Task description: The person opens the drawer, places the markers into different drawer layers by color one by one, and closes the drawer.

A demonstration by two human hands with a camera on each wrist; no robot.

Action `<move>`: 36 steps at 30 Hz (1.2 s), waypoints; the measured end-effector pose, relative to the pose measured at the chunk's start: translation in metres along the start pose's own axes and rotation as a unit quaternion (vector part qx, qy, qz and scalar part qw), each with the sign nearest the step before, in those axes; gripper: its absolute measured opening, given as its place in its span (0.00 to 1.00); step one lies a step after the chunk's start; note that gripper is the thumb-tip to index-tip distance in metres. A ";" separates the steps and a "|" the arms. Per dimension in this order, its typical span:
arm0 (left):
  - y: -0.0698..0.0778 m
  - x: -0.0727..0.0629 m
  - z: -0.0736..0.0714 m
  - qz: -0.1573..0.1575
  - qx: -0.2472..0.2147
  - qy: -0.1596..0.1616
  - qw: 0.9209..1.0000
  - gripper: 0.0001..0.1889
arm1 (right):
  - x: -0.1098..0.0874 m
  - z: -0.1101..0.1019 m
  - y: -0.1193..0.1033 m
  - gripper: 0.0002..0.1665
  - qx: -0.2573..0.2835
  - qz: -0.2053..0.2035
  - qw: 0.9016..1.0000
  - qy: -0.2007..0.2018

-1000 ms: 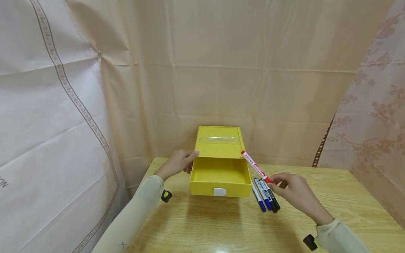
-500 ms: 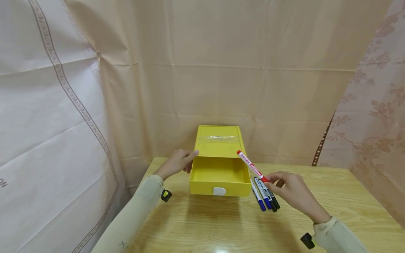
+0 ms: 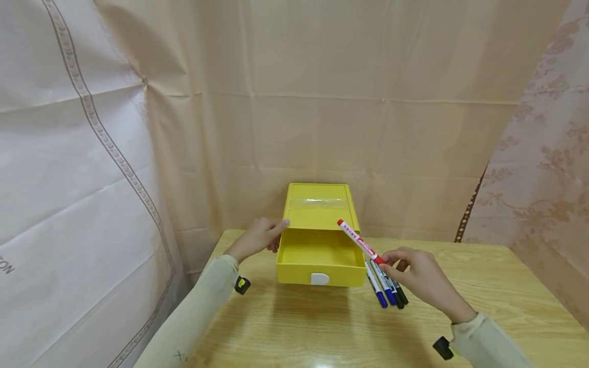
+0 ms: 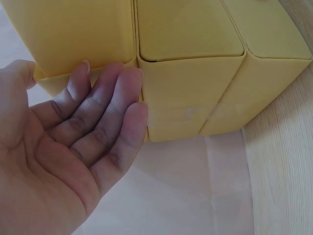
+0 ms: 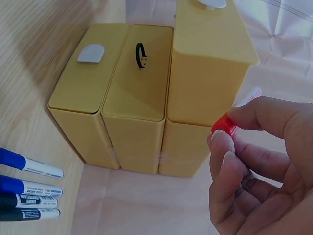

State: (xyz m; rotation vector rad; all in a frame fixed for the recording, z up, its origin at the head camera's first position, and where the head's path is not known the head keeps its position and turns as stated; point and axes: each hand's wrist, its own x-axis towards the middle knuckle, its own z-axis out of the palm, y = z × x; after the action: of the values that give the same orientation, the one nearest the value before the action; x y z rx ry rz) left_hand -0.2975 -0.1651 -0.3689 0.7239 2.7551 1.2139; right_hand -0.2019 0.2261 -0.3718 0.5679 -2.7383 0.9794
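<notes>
A yellow stacked drawer unit (image 3: 317, 217) stands at the back of the table, its top drawer (image 3: 294, 274) pulled out with a bare floor showing. My left hand (image 3: 258, 238) rests at the unit's left side, thumb on the top edge, loosely bent fingers along the side wall in the left wrist view. Between thumb and fingertips my right hand (image 3: 422, 276) pinches a red-and-white marker (image 3: 355, 236) by its red end (image 5: 222, 126). The marker slants up to the left, overlapping the open drawer's right rim in the head view.
Several blue and black markers (image 3: 378, 287) lie side by side on the wooden table (image 3: 313, 327), right of the drawer. Lower drawers show a black handle (image 5: 141, 55) and a white handle (image 5: 91, 53). A beige cloth (image 3: 317, 102) hangs close behind.
My right hand has moved a little left, bringing the red marker from beside the unit to over the drawer's right side. The left hand and drawer have stayed put.
</notes>
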 end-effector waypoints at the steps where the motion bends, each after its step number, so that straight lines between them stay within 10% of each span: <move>1: 0.000 0.000 0.000 -0.001 -0.001 0.000 1.000 0.31 | 0.000 0.000 0.000 0.05 0.000 -0.003 1.000 0.001; 36: -0.002 0.001 0.000 -0.005 0.000 -0.001 1.000 0.30 | 0.012 0.005 -0.015 0.03 0.004 -0.034 0.999 0.015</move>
State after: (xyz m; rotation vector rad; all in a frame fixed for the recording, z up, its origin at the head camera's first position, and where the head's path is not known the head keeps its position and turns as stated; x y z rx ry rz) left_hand -0.2985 -0.1655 -0.3703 0.7111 2.7539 1.2104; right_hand -0.2066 0.2090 -0.3639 0.6371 -2.6712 0.9764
